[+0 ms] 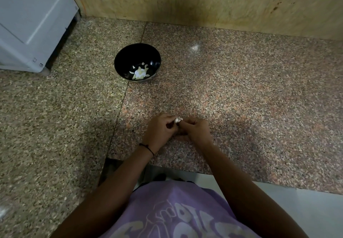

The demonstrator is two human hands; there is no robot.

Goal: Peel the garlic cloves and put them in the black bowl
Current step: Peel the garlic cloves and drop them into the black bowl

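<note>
The garlic clove (178,120) is pinched between the fingertips of both hands, just above the counter (241,89) near its front edge. The left hand (161,131) grips one end with curled fingers. The right hand (195,129) pinches the opposite end.

Recommended procedure for this grip: hold the clove steady with one hand and draw the skin away in strips with the other, without crushing the flesh.

The clove shows only as a small whitish piece. How much skin remains cannot be determined. The black bowl (128,56) stands well apart, farther back and to the left, and contains several pale peeled cloves (140,71).
</note>
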